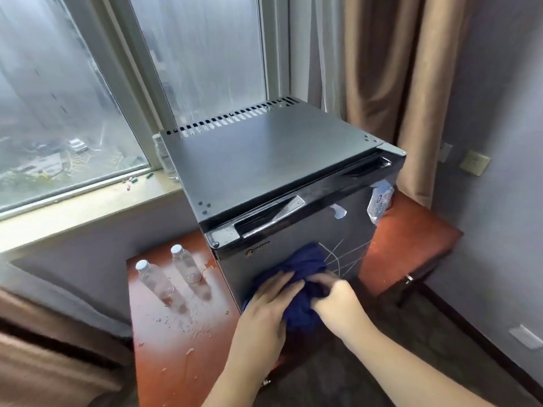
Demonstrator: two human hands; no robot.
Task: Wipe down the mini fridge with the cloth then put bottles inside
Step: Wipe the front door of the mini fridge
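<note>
A black mini fridge (264,160) stands on a low red-brown table (411,242) by the window, its door closed. A dark blue cloth (305,265) lies bunched against the front of the door. My left hand (270,301) presses on the cloth's left side with fingers laid flat. My right hand (338,298) grips the cloth from the right, fingers curled into its folds. Two clear plastic bottles with white caps (155,279) (185,264) stand upright on the table left of the fridge. Another bottle (163,154) stands on the sill behind the fridge.
A crumpled white and blue wrapper (380,204) sits at the fridge's right side. The table top left of the fridge has flaking patches. Small items lie on the window sill (88,204). Brown curtains (390,83) hang at the right; a wall lies beyond.
</note>
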